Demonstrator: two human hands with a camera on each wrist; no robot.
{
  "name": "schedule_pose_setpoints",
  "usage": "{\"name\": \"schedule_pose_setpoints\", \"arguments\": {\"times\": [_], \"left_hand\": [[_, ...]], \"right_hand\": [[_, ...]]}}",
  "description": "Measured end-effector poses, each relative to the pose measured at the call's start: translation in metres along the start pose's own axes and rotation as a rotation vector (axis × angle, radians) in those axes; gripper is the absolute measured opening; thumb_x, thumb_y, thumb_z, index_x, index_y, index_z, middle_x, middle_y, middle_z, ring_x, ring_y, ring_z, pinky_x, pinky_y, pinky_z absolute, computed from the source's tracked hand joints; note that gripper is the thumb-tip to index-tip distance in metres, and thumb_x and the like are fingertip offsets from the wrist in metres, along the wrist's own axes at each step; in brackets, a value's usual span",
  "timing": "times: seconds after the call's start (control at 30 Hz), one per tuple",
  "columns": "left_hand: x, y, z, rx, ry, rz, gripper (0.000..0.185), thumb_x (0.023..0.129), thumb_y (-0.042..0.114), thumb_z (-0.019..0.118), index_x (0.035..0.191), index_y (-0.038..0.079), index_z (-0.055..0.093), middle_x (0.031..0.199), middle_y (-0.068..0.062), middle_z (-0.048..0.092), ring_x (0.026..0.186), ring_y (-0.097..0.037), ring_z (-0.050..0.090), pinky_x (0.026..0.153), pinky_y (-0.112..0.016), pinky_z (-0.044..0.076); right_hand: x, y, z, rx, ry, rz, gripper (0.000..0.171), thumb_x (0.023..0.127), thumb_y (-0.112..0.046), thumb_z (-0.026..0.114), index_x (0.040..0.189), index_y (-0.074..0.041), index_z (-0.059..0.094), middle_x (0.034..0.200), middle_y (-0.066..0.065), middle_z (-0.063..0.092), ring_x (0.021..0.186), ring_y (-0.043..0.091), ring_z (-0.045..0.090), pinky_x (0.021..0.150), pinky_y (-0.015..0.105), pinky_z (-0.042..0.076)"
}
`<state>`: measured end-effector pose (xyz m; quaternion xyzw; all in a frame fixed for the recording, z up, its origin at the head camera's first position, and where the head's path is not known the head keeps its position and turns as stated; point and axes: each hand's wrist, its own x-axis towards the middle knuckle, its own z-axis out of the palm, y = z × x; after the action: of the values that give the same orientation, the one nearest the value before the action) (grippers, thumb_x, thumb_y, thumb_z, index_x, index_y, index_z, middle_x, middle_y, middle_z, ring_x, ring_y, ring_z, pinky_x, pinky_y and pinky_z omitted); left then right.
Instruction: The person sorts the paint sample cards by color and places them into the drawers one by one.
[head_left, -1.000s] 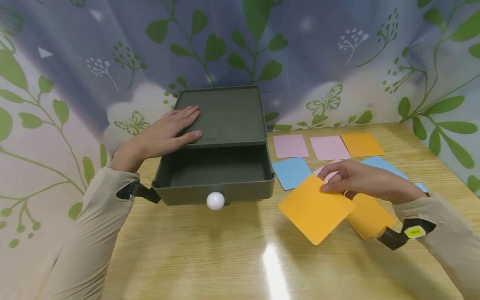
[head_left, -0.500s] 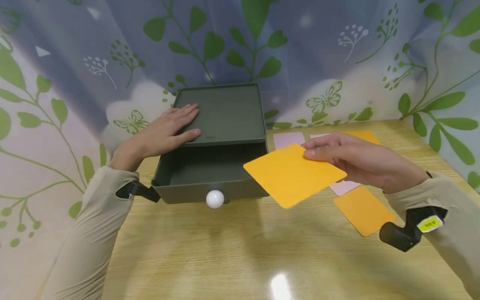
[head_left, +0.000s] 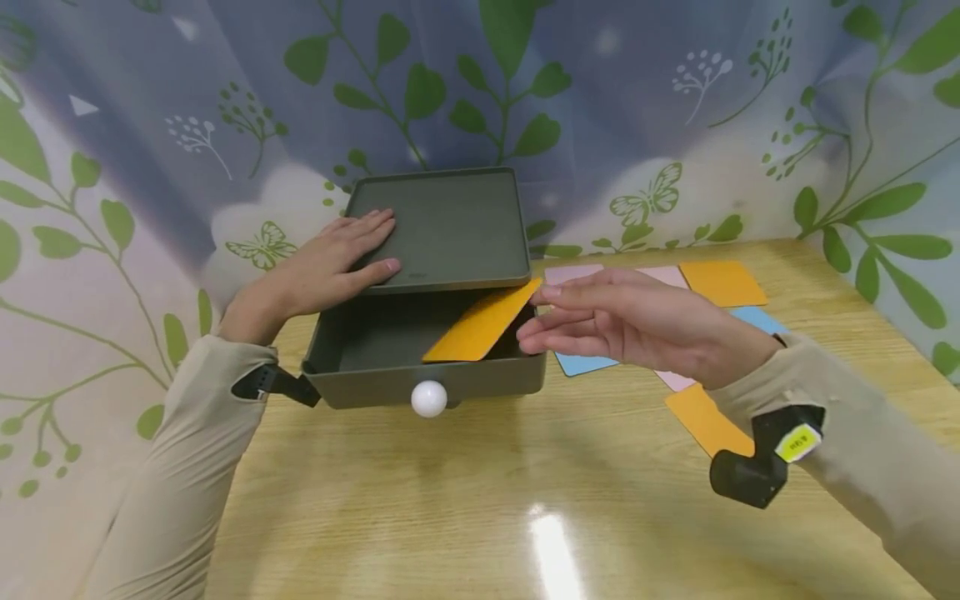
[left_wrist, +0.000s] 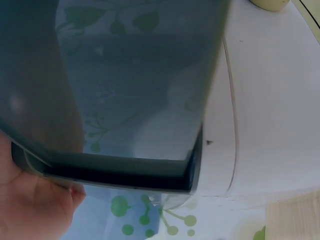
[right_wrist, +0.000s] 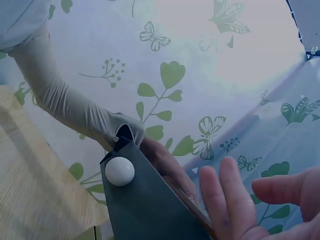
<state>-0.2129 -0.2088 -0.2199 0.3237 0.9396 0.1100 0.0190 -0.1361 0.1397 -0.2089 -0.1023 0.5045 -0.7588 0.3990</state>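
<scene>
orange card [head_left: 480, 325], tilted in open drawer [head_left: 427, 371]

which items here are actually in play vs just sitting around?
In play:
- left hand, flat on the drawer box
- open drawer with white knob
- orange card, tilted against the drawer's right side
- right hand, fingers straight, beside the card

Lying about:
- pink card, blue card and orange card on the table
- leaf-print curtain

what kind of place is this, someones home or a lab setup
Probably a staged tabletop setup, not a lived-in room: a leaf-and-butterfly curtain closes in the wooden table on all sides, and the table carries only a drawer box and colored cards.
</scene>
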Motion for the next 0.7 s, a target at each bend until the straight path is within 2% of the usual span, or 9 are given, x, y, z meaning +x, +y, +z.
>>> {"name": "schedule_pose_setpoints", "arguments": {"times": [0.1, 0.17, 0.23, 0.3, 0.4, 0.57, 0.7], "left_hand": [[0.000, -0.001, 0.000, -0.003, 0.000, -0.001, 0.068, 0.103, 0.040, 0.041, 0.152, -0.003, 0.021, 0.159, -0.018, 0.014, 0.147, -0.033, 0.010, 0.118, -0.047, 0.005], [0.000, -0.001, 0.001, -0.003, 0.001, -0.002, 0.068, 0.103, 0.040, 0.041, 0.152, -0.003, 0.020, 0.159, -0.018, 0.013, 0.147, -0.033, 0.010, 0.118, -0.047, 0.005], [0.000, -0.001, 0.001, -0.003, 0.001, -0.001, 0.068, 0.103, 0.040, 0.041, 0.152, -0.003, 0.020, 0.159, -0.019, 0.013, 0.147, -0.033, 0.010, 0.118, -0.047, 0.005], [0.000, -0.001, 0.001, -0.003, -0.001, 0.002, 0.069, 0.103, 0.040, 0.041, 0.152, -0.003, 0.020, 0.159, -0.019, 0.013, 0.147, -0.033, 0.010, 0.118, -0.047, 0.005], [0.000, 0.000, 0.001, -0.004, -0.005, 0.004, 0.069, 0.103, 0.040, 0.041, 0.152, -0.003, 0.020, 0.159, -0.019, 0.013, 0.147, -0.033, 0.010, 0.118, -0.047, 0.005], [0.000, 0.000, 0.000, -0.009, -0.004, 0.000, 0.069, 0.103, 0.040, 0.041, 0.152, -0.003, 0.019, 0.159, -0.019, 0.013, 0.147, -0.033, 0.010, 0.118, -0.047, 0.005], [0.000, -0.001, 0.000, -0.011, -0.001, 0.003, 0.069, 0.103, 0.041, 0.041, 0.152, -0.003, 0.019, 0.159, -0.019, 0.012, 0.147, -0.033, 0.010, 0.118, -0.047, 0.005]], "right_hand": [[-0.001, 0.002, 0.000, -0.041, -0.010, -0.018, 0.043, 0.098, -0.004, 0.053, 0.133, 0.013, 0.036, 0.115, 0.029, 0.062, 0.112, 0.037, 0.061, 0.095, 0.035, 0.048], [-0.001, 0.004, -0.001, -0.113, -0.006, -0.040, 0.047, 0.098, -0.003, 0.052, 0.137, 0.011, 0.030, 0.115, 0.027, 0.063, 0.110, 0.036, 0.063, 0.095, 0.037, 0.049], [-0.002, 0.008, -0.004, -0.174, -0.004, -0.067, 0.042, 0.098, -0.002, 0.052, 0.135, 0.007, 0.035, 0.110, 0.022, 0.064, 0.104, 0.033, 0.066, 0.093, 0.039, 0.051], [-0.003, 0.014, -0.008, -0.231, -0.018, -0.106, 0.029, 0.098, -0.002, 0.051, 0.125, 0.005, 0.044, 0.104, 0.017, 0.066, 0.097, 0.029, 0.067, 0.090, 0.040, 0.053], [-0.005, 0.025, -0.014, -0.258, -0.098, -0.149, 0.014, 0.099, -0.003, 0.049, 0.111, 0.000, 0.055, 0.099, 0.013, 0.066, 0.091, 0.024, 0.068, 0.086, 0.040, 0.055], [-0.005, 0.049, -0.013, -0.274, -0.239, -0.181, 0.018, 0.098, -0.001, 0.048, 0.104, -0.001, 0.065, 0.102, 0.011, 0.069, 0.092, 0.021, 0.068, 0.084, 0.040, 0.055], [-0.001, 0.069, -0.005, -0.277, -0.312, -0.132, 0.025, 0.098, -0.003, 0.050, 0.118, 0.006, 0.061, 0.116, 0.018, 0.066, 0.102, 0.028, 0.066, 0.087, 0.045, 0.054]]}}
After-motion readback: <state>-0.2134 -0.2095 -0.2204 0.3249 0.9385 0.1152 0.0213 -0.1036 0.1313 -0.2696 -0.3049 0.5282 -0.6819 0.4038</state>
